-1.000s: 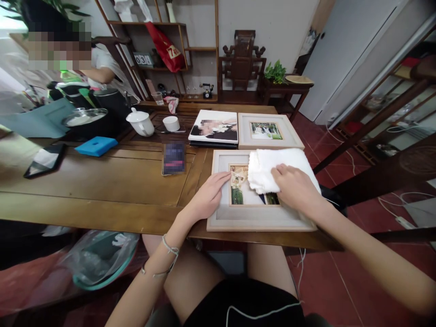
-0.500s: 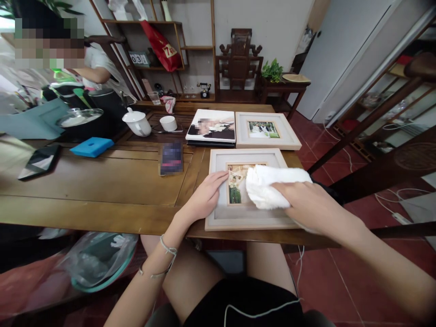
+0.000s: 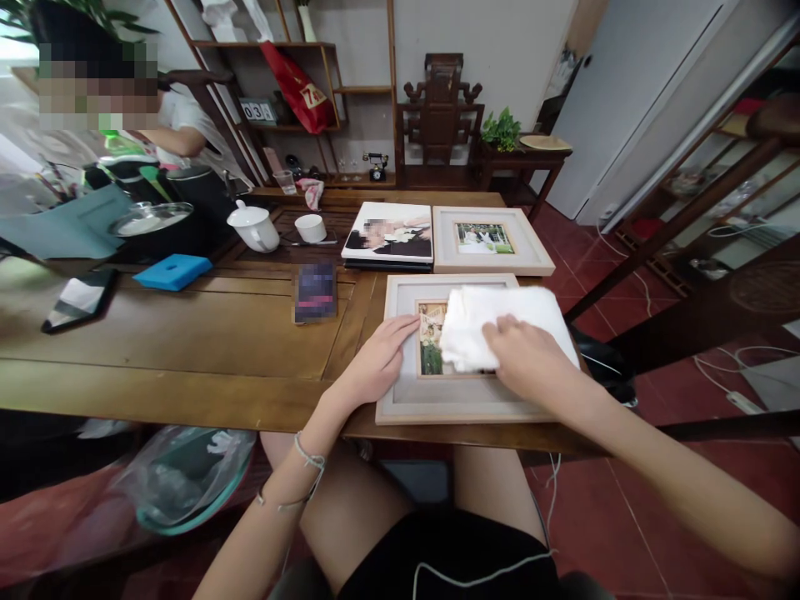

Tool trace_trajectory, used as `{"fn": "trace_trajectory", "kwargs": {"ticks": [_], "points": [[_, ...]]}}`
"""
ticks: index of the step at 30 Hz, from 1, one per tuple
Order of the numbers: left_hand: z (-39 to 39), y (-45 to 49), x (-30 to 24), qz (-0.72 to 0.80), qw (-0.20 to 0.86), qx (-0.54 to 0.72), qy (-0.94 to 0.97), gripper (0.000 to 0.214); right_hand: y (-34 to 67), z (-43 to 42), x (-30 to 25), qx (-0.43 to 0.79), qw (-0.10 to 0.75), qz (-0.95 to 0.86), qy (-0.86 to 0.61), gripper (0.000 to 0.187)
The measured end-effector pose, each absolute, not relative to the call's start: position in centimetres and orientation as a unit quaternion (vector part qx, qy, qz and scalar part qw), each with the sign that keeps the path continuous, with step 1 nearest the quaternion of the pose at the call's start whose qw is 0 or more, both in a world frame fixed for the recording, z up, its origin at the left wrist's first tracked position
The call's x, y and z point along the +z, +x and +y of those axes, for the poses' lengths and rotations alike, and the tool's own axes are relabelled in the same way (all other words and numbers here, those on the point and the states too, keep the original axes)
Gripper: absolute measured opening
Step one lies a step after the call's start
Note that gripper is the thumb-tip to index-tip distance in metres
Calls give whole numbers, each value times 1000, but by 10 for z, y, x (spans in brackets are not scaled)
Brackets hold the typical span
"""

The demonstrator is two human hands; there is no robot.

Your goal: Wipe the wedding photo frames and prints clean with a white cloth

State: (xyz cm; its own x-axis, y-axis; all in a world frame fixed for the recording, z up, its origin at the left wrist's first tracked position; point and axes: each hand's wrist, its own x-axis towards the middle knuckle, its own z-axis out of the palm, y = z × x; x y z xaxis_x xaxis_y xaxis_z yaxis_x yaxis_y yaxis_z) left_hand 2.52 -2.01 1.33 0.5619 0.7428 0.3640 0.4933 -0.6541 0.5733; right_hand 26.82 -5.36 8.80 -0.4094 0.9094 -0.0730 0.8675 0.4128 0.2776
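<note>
Wiping: the flat, open right hand (image 3: 525, 358) presses a white cloth (image 3: 500, 310) on the pale wooden picture frame (image 3: 450, 402); the open left hand (image 3: 378, 362) steadies its nine o'clock side.

Red tiled floor (image 3: 600, 533) underfoot, long wooden table (image 3: 187, 333) right in front, a dark carved chair (image 3: 442, 117) against the white wall (image 3: 487, 33), open shelving (image 3: 368, 89) beside it, daylight pouring in far left.

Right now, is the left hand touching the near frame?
Touching. The head view shows the left hand lying flat on the near frame's left border, fingertips reaching the photo's edge.
</note>
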Motion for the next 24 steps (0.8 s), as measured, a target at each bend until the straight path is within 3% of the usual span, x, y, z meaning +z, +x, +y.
{"fn": "trace_trajectory", "kwargs": {"ticks": [5,11,15,19,24], "points": [[-21,26,14,364,206,295,859,55,252,-117,112,-19,182,869,459,59],[-21,25,14,357,210,301,859,55,280,-86,84,-14,-4,893,450,61],[-21,25,15,360,208,296,860,54,301,-29,57,32,-83,866,492,62],[-21,24,15,360,215,296,858,54,309,11,52,70,-106,846,517,68],[-20,24,14,355,221,302,857,56,295,10,59,60,-44,844,532,64]]}}
